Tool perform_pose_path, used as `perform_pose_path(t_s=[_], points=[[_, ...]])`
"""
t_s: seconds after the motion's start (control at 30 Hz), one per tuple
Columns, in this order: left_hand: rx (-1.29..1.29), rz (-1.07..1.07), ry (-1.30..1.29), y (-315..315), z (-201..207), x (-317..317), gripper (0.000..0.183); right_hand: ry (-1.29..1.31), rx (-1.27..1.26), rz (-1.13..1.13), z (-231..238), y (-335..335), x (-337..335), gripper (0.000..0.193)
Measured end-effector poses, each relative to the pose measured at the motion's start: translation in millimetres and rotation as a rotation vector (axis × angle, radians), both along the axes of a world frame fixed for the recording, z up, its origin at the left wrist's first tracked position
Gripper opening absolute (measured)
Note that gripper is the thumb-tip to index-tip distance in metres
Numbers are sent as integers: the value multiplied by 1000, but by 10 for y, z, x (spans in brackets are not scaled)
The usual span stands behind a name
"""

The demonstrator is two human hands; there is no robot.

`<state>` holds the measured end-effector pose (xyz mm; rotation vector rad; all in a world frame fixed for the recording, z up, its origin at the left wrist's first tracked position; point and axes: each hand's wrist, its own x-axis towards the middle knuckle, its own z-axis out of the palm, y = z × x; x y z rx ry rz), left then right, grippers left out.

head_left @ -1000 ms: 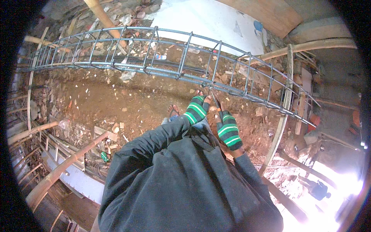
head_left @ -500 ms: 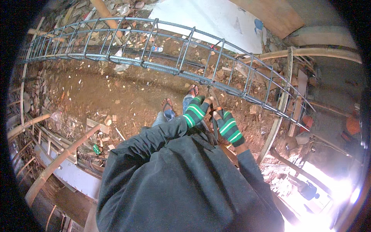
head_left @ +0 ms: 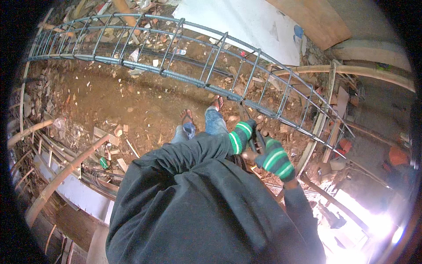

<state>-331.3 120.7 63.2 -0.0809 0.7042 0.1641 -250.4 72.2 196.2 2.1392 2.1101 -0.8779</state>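
A long rebar cage, made of ribbed bars with square stirrups, stretches across in front of me. Close to its near lower bar I hold dark long-handled pincers. My left hand, in a green and black striped fingerless glove, is closed round them from the left. My right hand, in a matching glove, is closed on the handle side and slightly blurred. The pincers' far end is slim and hard to make out just under the cage bar.
A bamboo pole slants up at the left beside stacked wood strips. Wooden props stand under the cage's right end. Beyond the cage lie a white board and a plywood sheet. Rubble litters the dirt floor.
Both hands have moved right and slightly nearer to me with the pincers. The right hand has turned and its fingers have shifted. The view has moved slightly; the cage stays in place.
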Motion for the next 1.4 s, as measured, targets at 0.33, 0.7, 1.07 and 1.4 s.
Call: perform_pose_path(t_s=[0.33,0.7,1.07,1.4], points=[[-277,312,-140,-25,-116,455,39,-222,-42,218,371,-25,166,59],[-204,307,-56,153,138,493,37,-326,-220,456,329,480,624,60],[357,-242,314,-57,-242,163,45,648,-358,-489,-431,-364,439,22],[411,-164,406,149,146,-536,59,876,-475,-657,-702,-559,-119,34]])
